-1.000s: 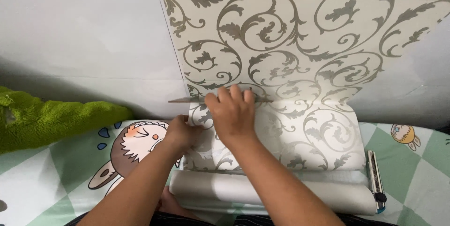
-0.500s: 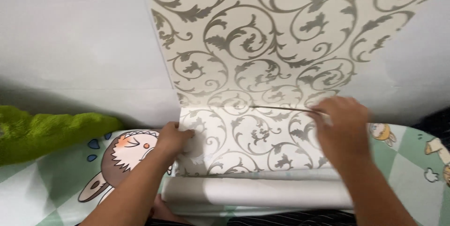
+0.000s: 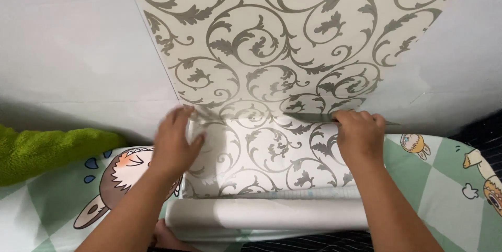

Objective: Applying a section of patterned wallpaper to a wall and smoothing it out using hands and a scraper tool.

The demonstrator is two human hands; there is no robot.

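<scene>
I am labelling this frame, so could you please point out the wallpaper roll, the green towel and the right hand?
wallpaper roll (image 3: 266, 214), head view, middle of the rolled part.
green towel (image 3: 47, 150), head view, its fuzzy top surface.
right hand (image 3: 360, 136), head view, back of the hand.

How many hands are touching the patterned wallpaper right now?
2: the left hand presses the wallpaper at its left edge by the fold, the right hand at its right edge. None looks hidden.
</scene>
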